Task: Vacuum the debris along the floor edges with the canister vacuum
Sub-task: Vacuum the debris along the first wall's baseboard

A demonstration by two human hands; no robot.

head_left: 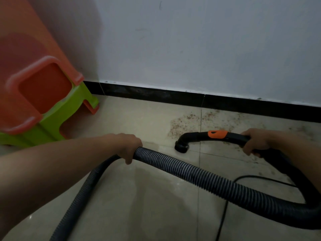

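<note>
A black curved vacuum handle tube [196, 137] with an orange slider [218, 134] points left and bends down; its round nozzle end [181, 146] sits on or just above the beige floor tiles. My right hand [255, 140] grips the tube's rear end. The grey ribbed hose [199, 172] loops from there across the floor to the left, where my left hand [129, 146] grips it from above. Brown crumbly debris [187, 120] is scattered on the tiles between the nozzle and the black baseboard [156, 94]. The canister is out of view.
Stacked orange and green plastic stools [46, 105] stand at the left by the wall corner. A thin black power cord [225, 206] runs over the tiles at the lower right. The white wall [191, 49] rises behind the baseboard.
</note>
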